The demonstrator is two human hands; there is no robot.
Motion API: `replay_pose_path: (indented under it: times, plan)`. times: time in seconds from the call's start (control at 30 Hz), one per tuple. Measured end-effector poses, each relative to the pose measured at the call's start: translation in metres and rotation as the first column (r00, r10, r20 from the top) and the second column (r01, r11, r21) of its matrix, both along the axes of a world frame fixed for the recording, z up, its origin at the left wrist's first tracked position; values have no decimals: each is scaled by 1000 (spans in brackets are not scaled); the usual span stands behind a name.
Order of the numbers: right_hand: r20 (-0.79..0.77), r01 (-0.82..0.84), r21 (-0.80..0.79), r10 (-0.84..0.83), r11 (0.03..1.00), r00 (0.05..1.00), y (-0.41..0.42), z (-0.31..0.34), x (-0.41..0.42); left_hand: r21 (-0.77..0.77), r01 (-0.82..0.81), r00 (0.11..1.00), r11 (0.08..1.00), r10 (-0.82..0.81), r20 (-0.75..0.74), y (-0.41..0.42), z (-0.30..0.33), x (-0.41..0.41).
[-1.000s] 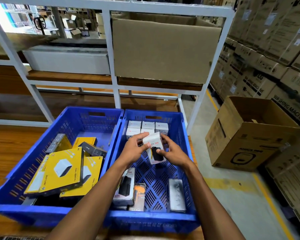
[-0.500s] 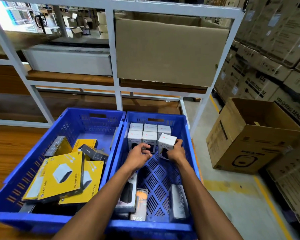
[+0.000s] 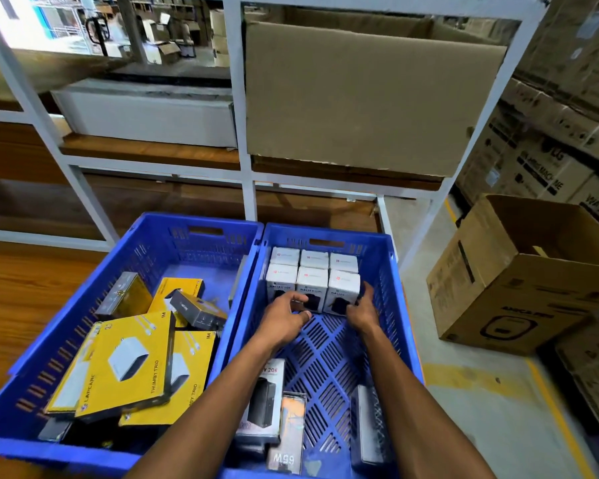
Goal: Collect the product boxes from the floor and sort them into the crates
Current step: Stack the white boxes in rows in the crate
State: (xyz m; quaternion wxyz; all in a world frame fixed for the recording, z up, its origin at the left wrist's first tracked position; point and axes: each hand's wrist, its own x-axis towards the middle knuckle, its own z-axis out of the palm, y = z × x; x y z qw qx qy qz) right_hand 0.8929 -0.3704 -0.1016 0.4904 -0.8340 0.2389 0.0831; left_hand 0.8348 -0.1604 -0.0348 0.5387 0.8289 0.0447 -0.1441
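Product boxes [image 3: 312,281], 6 white ones, are packed upright at the far wall of the right crate [image 3: 388,292] on wooden flooring beneath white shelving [image 3: 237,98]. Right hand [image 3: 362,311] cups the rightmost box with loosely curled fingers; left hand [image 3: 284,319], half-curled, touches the middle box. Left of the grip, yellow boxes [image 3: 128,364] fill the left crate [image 3: 146,257].

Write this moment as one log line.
right crate | white boxes: six, upright | left hand, right hand: at front row
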Motion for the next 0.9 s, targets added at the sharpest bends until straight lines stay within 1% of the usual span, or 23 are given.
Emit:
replay_pose_path:
  times: [0.07,0.13,0.2,0.3,0.4,0.47,0.53,0.6,0.67,0.7,0.77,0.8,0.87,0.9]
  plan:
    - [-29,27,61,-25,998,999,-5,-13,7,20,-15,1000,1000,15,10,2,-2,5]
    - [-23,9,50,-7,999,1000,-12,-32,16,51,-9,1000,999,8,11,2,-3,7]
    - [-17,4,31,-4,1000,1000,-8,-33,14,116,28,999,993,-31,25,1,-3,6]
    - [-7,6,89,-6,996,1000,-3,-22,10,193,91,992,977,-106,68,-2,-4,0]
    - [-85,-9,26,11,1000,996,2,1,3,220,125,987,968,-144,76,-2,-5,-2]
    - [-146,-42,-43,35,998,989,5,18,-3,225,128,985,966,-150,82,-1,-4,-4]
    - [-189,-138,-144,110,980,976,6,32,-12,218,122,984,968,-146,98,-1,-4,-5]
    - [-230,-332,-270,274,904,934,7,47,-25,189,121,984,974,-143,107,-1,-4,-7]
    - [-285,-498,-307,421,811,861,10,58,-42,176,134,980,975,-156,120,-1,-3,-9]
    - [-303,-553,-303,471,776,828,10,59,-49,180,144,978,973,-168,127,-2,-3,-11]
    - [-297,-630,-210,565,748,770,15,60,-63,180,145,975,973,-171,143,-2,-3,-13]
    - [-278,-669,-114,623,734,731,19,60,-72,159,129,977,979,-152,147,-2,-4,-12]
    - [-197,-761,73,758,644,622,33,59,-90,58,72,986,996,-80,144,0,-5,-12]
    - [-150,-804,124,812,582,564,43,59,-99,-3,35,990,999,-34,134,2,-5,-12]
